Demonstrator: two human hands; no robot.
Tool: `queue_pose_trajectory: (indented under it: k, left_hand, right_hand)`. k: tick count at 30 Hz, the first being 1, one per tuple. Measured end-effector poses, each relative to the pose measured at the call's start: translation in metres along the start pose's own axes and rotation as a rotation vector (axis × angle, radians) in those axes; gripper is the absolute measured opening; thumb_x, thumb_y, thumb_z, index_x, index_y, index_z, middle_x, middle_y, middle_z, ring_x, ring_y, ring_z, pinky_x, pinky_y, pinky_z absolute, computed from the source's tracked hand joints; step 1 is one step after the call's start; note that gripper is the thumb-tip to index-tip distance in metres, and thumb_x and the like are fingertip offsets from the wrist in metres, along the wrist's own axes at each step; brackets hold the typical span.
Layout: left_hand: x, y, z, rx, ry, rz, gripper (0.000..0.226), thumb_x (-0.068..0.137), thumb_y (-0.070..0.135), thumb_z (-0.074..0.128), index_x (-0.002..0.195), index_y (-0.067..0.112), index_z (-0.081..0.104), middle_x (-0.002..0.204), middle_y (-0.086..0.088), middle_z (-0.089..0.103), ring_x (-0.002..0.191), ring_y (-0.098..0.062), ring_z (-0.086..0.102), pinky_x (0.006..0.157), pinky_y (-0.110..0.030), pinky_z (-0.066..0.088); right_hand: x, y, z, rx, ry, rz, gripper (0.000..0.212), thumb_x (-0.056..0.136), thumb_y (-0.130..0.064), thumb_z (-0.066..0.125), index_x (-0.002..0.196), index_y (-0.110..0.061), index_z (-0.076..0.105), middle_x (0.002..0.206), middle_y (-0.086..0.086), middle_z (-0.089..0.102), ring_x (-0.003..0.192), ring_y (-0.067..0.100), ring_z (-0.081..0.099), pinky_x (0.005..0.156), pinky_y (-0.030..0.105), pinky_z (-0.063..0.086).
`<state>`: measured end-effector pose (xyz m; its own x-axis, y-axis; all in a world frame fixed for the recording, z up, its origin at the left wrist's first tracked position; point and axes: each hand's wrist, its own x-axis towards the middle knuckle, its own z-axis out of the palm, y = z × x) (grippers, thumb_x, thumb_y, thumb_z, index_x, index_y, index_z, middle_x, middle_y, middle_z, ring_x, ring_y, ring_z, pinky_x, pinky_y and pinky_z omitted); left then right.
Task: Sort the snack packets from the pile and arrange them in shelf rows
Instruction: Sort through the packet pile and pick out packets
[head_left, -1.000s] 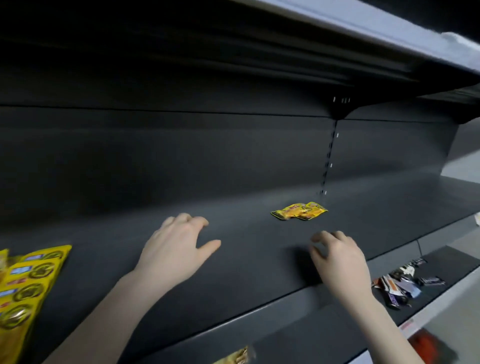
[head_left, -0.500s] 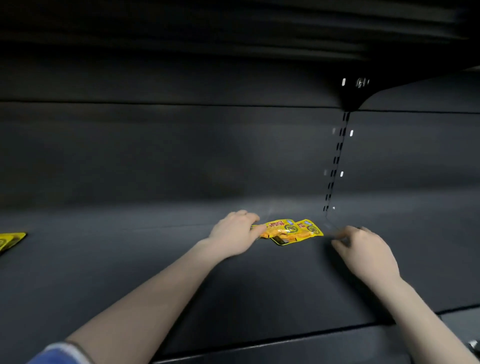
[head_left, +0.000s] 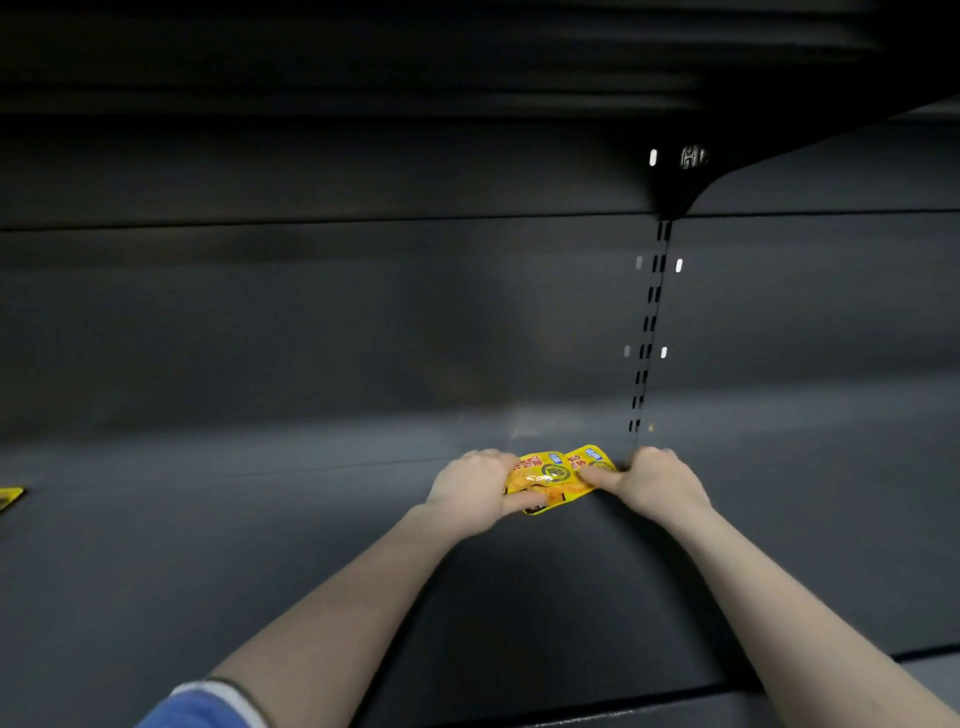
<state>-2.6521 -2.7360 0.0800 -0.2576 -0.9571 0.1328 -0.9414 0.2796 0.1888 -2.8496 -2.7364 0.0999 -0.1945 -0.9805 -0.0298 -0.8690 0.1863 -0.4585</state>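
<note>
Packets (head_left: 558, 478) between both hands

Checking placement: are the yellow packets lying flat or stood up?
Flat: the packets lie face-up on the shelf, both hands gripping their ends.

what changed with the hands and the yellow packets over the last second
Both hands reached forward to the back of the shelf. The left hand now grips the yellow packets on their left side, and the right hand has closed in from the right to pinch their right edge. The packets stay lying on the shelf near the slotted upright.
</note>
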Motion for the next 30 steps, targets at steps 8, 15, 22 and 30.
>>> queue_pose_trajectory:
  k: [8, 15, 22, 30]
  left_hand:
    - [-0.023, -0.007, -0.025, 0.278, -0.001, 0.030, 0.027, 0.091, 0.029, 0.046, 0.106, 0.010, 0.056, 0.110, -0.012, 0.063, 0.100, -0.033, 0.058, 0.075, -0.033, 0.041]
    - [-0.050, -0.029, -0.040, 0.097, 0.050, -0.096, 0.019, 0.089, 0.022, 0.047, 0.106, 0.016, 0.055, 0.106, -0.011, 0.063, 0.101, -0.035, 0.057, 0.078, -0.033, 0.042]
    - [-0.070, -0.051, -0.062, -0.371, 0.137, -0.293, 0.011, 0.085, 0.020, 0.058, 0.075, 0.018, 0.053, 0.084, -0.006, 0.063, 0.087, -0.027, 0.061, 0.071, -0.029, 0.045]
    - [-0.122, -0.096, -0.087, -0.969, 0.174, -0.449, 0.004, 0.088, 0.012, 0.062, 0.089, 0.013, 0.066, 0.080, -0.007, 0.069, 0.065, -0.018, 0.064, 0.069, -0.030, 0.053]
  right_hand:
    - [0.002, -0.035, 0.009, -0.140, -0.133, 0.105, 0.106, 0.056, -0.083, 0.061, 0.135, -0.015, 0.042, 0.133, 0.007, 0.036, 0.128, 0.026, 0.035, 0.101, 0.037, 0.035]
    - [-0.001, -0.045, 0.013, 0.011, -0.108, 0.148, 0.103, 0.055, -0.065, 0.079, 0.135, -0.018, 0.034, 0.132, 0.011, 0.035, 0.128, 0.029, 0.036, 0.100, 0.037, 0.036]
    - [-0.011, -0.048, 0.026, 0.914, -0.057, -0.121, 0.039, 0.065, 0.003, 0.080, 0.084, -0.015, 0.051, 0.090, 0.008, 0.062, 0.077, 0.020, 0.059, 0.067, 0.032, 0.050]
    - [-0.047, -0.091, 0.020, 0.982, -0.083, -0.231, 0.069, 0.070, 0.006, 0.072, 0.126, -0.018, 0.041, 0.082, 0.001, 0.057, 0.062, 0.015, 0.053, 0.042, 0.021, 0.039]
